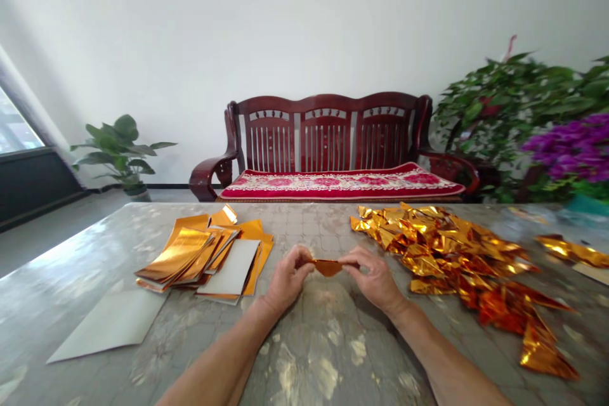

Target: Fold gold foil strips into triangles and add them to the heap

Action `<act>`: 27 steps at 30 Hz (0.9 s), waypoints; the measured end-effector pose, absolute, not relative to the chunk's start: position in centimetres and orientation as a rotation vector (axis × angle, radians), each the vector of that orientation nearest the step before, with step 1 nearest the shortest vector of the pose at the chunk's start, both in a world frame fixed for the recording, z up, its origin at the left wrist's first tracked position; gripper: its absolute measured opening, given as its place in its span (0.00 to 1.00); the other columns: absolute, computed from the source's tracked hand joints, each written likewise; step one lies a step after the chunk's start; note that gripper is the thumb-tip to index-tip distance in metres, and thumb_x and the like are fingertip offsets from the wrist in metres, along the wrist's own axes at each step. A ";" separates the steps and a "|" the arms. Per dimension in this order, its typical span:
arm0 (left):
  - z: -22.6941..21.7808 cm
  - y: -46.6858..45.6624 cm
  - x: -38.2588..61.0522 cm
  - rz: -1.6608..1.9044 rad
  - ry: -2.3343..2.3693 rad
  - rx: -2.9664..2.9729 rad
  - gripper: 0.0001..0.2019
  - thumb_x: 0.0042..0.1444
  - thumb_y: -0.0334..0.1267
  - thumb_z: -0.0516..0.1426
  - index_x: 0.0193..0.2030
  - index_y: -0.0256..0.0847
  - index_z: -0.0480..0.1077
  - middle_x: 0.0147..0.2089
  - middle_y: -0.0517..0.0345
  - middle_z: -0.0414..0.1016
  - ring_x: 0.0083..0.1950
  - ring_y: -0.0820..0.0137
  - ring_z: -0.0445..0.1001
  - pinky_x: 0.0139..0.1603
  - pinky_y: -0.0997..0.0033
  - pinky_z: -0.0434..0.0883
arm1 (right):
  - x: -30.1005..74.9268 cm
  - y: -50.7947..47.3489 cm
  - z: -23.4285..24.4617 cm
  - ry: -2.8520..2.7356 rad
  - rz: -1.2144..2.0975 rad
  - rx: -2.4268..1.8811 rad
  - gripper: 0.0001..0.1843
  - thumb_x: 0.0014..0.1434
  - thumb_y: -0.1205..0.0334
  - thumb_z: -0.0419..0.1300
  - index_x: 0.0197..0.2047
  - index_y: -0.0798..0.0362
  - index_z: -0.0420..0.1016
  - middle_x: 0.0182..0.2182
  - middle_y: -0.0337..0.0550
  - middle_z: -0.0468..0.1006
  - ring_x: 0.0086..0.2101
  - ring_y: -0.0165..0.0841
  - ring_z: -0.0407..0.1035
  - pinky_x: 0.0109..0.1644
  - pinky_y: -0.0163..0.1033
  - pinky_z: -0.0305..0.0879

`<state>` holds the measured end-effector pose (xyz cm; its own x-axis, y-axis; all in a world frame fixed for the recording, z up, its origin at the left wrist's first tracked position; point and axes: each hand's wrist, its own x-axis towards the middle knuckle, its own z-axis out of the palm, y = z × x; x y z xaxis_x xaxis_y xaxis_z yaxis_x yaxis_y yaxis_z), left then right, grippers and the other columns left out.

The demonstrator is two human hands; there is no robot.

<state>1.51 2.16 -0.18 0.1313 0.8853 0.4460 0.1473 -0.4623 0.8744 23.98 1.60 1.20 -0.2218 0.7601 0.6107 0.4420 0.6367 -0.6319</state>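
A small folded piece of gold foil paper [328,268] is stretched between my two hands, just above the table. My left hand [291,276] pinches its left end between thumb and fingers. The right end is gripped the same way by my right hand [372,274]. Left of my hands lies a loose stack of flat gold foil sheets [185,254], some with the pale grey side up. On the right a heap of folded gold foil pieces [438,244] spreads over the table, several of them near my right forearm.
The table [323,355] has a patterned grey surface. One pale sheet [111,323] lies at its left. Farther right is another gold foil piece [571,249]. Behind the table stand a dark red wooden bench [328,139], a potted plant [126,146] and purple flowers [573,146].
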 end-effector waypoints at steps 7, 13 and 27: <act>-0.1 2.5 0.7 1.249 0.965 2.001 0.07 0.55 0.30 0.56 0.36 0.44 0.75 0.34 0.58 0.75 0.36 0.67 0.71 0.40 0.72 0.65 | 24.5 1.9 0.7 -1.956 0.403 -0.973 0.08 0.61 0.59 0.61 0.38 0.46 0.83 0.29 0.41 0.78 0.32 0.34 0.72 0.38 0.38 0.69; 0.0 2.6 0.4 1.102 0.928 2.143 0.11 0.56 0.28 0.55 0.38 0.44 0.77 0.36 0.55 0.76 0.41 0.66 0.73 0.44 0.71 0.66 | 25.1 1.9 0.5 -2.091 0.307 -0.957 0.13 0.63 0.62 0.57 0.43 0.44 0.83 0.30 0.41 0.76 0.33 0.33 0.72 0.38 0.36 0.67; -1.6 3.6 0.4 1.176 1.069 2.034 0.07 0.53 0.28 0.57 0.32 0.42 0.75 0.32 0.59 0.77 0.35 0.69 0.73 0.38 0.73 0.66 | 25.1 1.7 0.8 -2.364 -0.075 -0.871 0.16 0.65 0.71 0.54 0.46 0.47 0.80 0.32 0.42 0.78 0.34 0.32 0.71 0.39 0.35 0.63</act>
